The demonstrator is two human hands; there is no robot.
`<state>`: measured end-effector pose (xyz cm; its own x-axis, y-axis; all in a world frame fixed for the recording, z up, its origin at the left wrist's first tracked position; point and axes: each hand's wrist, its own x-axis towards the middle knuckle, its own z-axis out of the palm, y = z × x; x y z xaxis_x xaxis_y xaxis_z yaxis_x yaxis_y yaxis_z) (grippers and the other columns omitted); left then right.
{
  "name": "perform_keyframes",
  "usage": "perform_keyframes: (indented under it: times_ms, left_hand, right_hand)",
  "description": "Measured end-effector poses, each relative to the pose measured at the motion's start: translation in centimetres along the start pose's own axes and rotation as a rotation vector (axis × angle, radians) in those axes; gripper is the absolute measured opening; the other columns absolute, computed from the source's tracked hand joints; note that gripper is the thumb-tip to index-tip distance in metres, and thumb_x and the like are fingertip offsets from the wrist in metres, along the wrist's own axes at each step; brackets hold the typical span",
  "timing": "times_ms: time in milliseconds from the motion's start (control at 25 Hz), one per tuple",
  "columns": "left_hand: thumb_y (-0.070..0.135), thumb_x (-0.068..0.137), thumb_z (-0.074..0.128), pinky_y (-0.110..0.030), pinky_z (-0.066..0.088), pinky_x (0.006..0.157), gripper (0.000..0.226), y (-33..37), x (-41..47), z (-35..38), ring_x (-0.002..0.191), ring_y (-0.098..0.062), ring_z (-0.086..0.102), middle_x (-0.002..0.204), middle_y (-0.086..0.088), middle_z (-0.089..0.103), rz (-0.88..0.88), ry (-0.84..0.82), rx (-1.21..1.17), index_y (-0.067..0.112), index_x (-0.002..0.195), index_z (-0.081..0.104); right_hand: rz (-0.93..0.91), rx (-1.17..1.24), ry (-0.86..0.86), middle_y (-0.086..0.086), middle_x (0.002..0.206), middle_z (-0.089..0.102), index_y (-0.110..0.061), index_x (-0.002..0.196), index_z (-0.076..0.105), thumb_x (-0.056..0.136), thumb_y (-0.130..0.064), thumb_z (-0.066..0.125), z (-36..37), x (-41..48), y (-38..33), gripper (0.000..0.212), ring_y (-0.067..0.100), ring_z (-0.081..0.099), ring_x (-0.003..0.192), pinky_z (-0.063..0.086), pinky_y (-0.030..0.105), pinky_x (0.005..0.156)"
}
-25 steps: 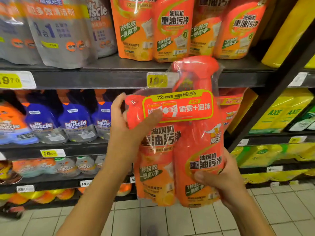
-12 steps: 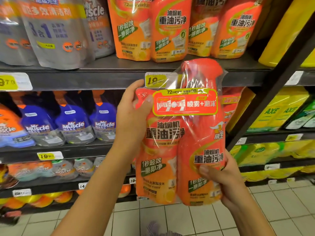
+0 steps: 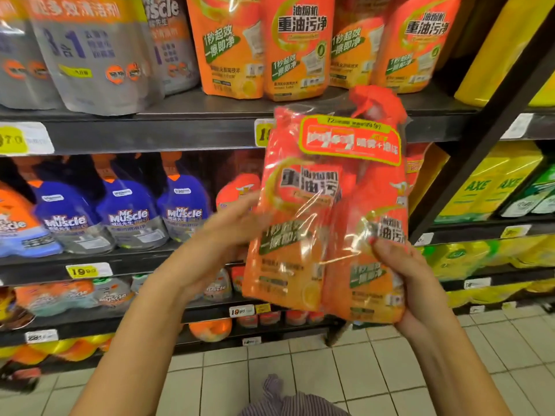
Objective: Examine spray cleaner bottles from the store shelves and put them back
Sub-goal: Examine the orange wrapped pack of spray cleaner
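Observation:
An orange twin pack of spray cleaner (image 3: 324,223), a spray bottle and a refill pouch wrapped together in clear film, hangs in front of the middle shelf, tilted slightly. My right hand (image 3: 405,280) grips its lower right corner, thumb on the front and fingers behind. My left hand (image 3: 222,235) is blurred at the pack's left edge, about halfway up, fingers stretched toward it; whether they touch it I cannot tell. Behind the pack, another orange bottle (image 3: 237,190) stands on the shelf.
Grey pouches (image 3: 90,55) and orange refill pouches (image 3: 300,46) fill the top shelf. Blue Mr Muscle bottles (image 3: 129,211) line the middle shelf at left. A black slanted upright (image 3: 495,121) separates the yellow AXE packs (image 3: 486,187) at right. Tiled floor (image 3: 300,370) lies below.
My left hand let go of the pack's top left corner and dropped to its left edge. The pack shifted right and tilted a little, still held by my right hand.

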<state>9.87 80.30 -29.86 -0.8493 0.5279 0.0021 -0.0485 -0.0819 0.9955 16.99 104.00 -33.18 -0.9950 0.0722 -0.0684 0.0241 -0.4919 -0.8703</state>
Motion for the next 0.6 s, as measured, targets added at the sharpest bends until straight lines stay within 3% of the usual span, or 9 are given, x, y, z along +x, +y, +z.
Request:
perform_keyframes:
  times_ms: [120, 280, 400, 600]
  left_hand:
    - [0.036, 0.068, 0.07, -0.025, 0.057, 0.073, 0.038, -0.4, -0.6, 1.9, 0.099, -0.013, 0.069, 0.11, 0.006, 0.073, -0.031, -0.08, -0.132, 0.039, 0.107, 0.07]
    - [0.02, 0.069, 0.073, -0.026, 0.058, 0.069, 0.028, -0.1, 0.4, 3.8, 0.091, -0.018, 0.072, 0.099, 0.0, 0.075, 0.035, 0.044, -0.174, 0.028, 0.096, 0.076]
    - [0.019, 0.068, 0.073, -0.024, 0.056, 0.065, 0.027, 0.2, 0.4, 3.7, 0.087, -0.018, 0.073, 0.096, -0.001, 0.076, 0.069, 0.012, -0.223, 0.029, 0.093, 0.076]
    - [0.022, 0.057, 0.08, -0.028, 0.057, 0.058, 0.036, 0.0, 0.5, 3.0, 0.082, -0.02, 0.073, 0.094, -0.002, 0.076, 0.009, -0.024, -0.163, 0.029, 0.092, 0.075]
  right_hand:
    - [0.002, 0.015, 0.001, 0.006, 0.082, 0.076, -0.019, 0.085, 0.077, 0.043, -0.035, 0.093, 0.3, 0.6, -1.5, 0.048, 0.023, 0.074, 0.072, 0.058, 0.038, 0.06]
    - [0.033, -0.011, 0.003, 0.008, 0.086, 0.076, -0.017, 0.085, 0.079, 0.059, -0.03, 0.078, 0.7, 0.9, -3.1, 0.029, 0.025, 0.074, 0.076, 0.059, 0.041, 0.065]
    - [0.046, -0.045, -0.023, 0.01, 0.089, 0.076, -0.017, 0.086, 0.079, 0.061, -0.03, 0.076, 1.0, 0.7, -4.1, 0.029, 0.026, 0.074, 0.078, 0.059, 0.042, 0.066]
    - [-0.22, -0.183, -0.004, 0.007, 0.091, 0.075, -0.023, 0.098, 0.072, 0.054, -0.013, 0.083, 0.6, -0.5, -4.1, 0.046, 0.023, 0.073, 0.079, 0.058, 0.033, 0.064]
